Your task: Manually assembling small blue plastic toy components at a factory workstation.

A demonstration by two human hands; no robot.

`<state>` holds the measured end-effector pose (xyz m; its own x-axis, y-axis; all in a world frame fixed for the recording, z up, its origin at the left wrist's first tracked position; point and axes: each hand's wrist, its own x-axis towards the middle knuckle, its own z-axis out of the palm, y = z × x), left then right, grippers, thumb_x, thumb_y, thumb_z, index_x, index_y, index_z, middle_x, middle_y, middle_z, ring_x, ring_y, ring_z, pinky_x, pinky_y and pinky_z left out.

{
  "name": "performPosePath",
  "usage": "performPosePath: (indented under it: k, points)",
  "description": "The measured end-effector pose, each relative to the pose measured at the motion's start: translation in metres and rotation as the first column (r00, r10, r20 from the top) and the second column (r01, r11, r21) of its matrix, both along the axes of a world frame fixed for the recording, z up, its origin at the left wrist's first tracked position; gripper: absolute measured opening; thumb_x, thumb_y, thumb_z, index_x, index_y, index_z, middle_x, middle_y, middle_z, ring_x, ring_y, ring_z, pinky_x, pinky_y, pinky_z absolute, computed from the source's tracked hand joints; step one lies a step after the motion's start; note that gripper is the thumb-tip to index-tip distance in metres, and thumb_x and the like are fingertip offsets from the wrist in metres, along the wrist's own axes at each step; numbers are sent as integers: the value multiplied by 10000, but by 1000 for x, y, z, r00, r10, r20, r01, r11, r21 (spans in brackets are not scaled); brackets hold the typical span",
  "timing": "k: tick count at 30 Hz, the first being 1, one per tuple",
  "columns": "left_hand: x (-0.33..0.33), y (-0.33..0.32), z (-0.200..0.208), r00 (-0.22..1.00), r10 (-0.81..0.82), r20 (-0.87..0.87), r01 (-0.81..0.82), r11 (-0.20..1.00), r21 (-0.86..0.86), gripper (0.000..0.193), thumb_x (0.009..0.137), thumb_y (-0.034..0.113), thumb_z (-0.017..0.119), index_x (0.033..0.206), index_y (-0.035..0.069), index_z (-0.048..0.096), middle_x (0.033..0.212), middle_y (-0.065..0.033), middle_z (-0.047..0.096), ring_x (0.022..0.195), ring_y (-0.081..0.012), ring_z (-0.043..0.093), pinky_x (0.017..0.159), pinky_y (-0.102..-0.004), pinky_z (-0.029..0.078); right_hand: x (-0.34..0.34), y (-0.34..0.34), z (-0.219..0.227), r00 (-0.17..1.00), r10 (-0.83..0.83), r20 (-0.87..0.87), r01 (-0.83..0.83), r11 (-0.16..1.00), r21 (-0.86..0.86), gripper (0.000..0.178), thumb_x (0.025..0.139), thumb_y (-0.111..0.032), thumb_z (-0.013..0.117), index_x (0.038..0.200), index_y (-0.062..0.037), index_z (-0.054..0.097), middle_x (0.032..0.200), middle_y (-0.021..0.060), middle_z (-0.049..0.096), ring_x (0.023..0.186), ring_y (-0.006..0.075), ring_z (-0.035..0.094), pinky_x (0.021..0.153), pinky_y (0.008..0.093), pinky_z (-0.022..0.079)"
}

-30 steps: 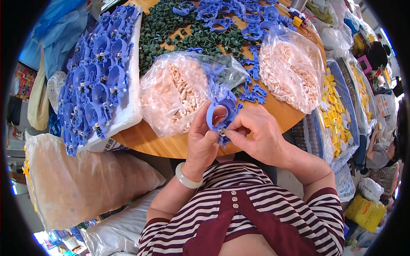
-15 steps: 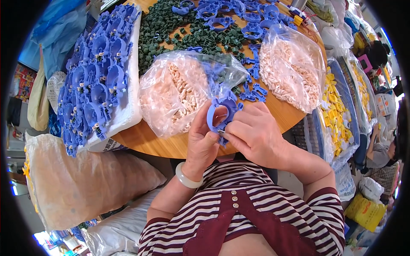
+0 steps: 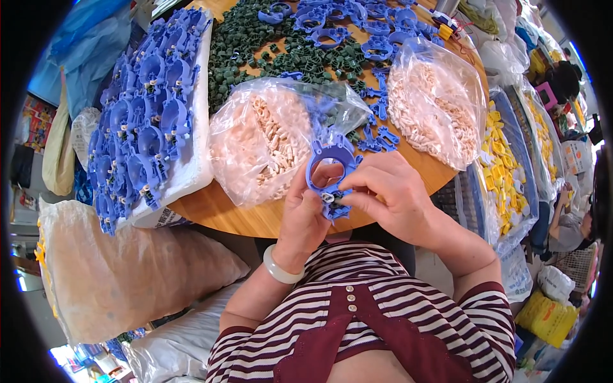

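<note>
My left hand (image 3: 306, 207) is closed on a blue ring-shaped plastic part (image 3: 338, 153), held over the front edge of the round table. Below its ring opening sits a small dark green piece (image 3: 332, 198) with a pale bit on it. My right hand (image 3: 393, 195) is at the part's right side, thumb and fingers pinched together by its lower edge. Whatever lies between those fingertips is hidden. Just beyond my hands are a clear bag (image 3: 252, 137) of small pale pink pieces and several small loose blue pieces (image 3: 380, 137).
Rows of similar blue parts (image 3: 151, 112) cover a white foam board (image 3: 201, 127) on the left. Dark green pieces (image 3: 281, 57) are heaped across the wooden table (image 3: 223, 214). A second bag of pale pieces (image 3: 437, 105) lies right; yellow parts (image 3: 501, 172) fill a crate beyond. A large sack (image 3: 134, 268) stands lower left.
My right fingers have drawn back from the lower middle of the blue part toward its right edge, uncovering the dark green piece. The ring has turned to show its opening more fully.
</note>
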<state>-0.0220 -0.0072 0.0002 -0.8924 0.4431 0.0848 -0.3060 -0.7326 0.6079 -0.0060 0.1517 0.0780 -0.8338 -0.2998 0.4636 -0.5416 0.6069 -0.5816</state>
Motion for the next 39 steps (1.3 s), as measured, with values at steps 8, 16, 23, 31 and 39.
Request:
performPosePath:
  k: [8, 16, 23, 31, 39]
  points:
    - [2, 4, 8, 986, -39, 163, 38, 999, 6, 668, 804, 398, 641, 1297, 40, 369, 1149, -95, 520, 1035, -180, 541, 860, -305, 488, -1, 4, -5, 989, 49, -140, -47, 999, 17, 183, 645, -109, 734, 818, -125, 675, 736, -13, 550, 687, 175, 503, 655, 316, 356]
    - [8, 13, 25, 976, -112, 188, 120, 992, -34, 630, 827, 378, 625, 1297, 40, 375, 1151, -95, 526, 1056, -175, 531, 874, -286, 469, 4, 14, -5, 979, 63, -196, -66, 998, -11, 147, 658, -110, 702, 800, -134, 672, 759, -21, 554, 715, 168, 527, 687, 318, 368]
    - [9, 12, 10, 961, -254, 112, 255, 967, 11, 447, 891, 446, 478, 1269, 210, 454, 1219, -96, 503, 1061, -307, 530, 834, -467, 476, 4, 72, 22, 980, -200, 18, 199, 955, -221, 134, 778, -35, 642, 908, -12, 666, 822, 90, 633, 775, 190, 602, 693, 281, 467]
    - [6, 19, 2, 931, -299, 211, 287, 954, 88, 428, 890, 361, 527, 1252, 145, 454, 1200, -131, 513, 1038, -342, 558, 835, -491, 500, -26, 175, -15, 810, -586, 23, 553, 776, 303, 187, 791, -132, 613, 943, -30, 649, 891, 80, 625, 835, 226, 608, 723, 313, 474]
    - [2, 19, 1, 936, -303, 180, 300, 953, 49, 450, 912, 375, 481, 1290, 138, 421, 1224, -126, 503, 1045, -333, 552, 839, -479, 494, -36, 185, -26, 824, -545, 154, 521, 836, 171, 161, 754, -118, 647, 893, -36, 652, 837, 53, 629, 745, 185, 602, 670, 284, 466]
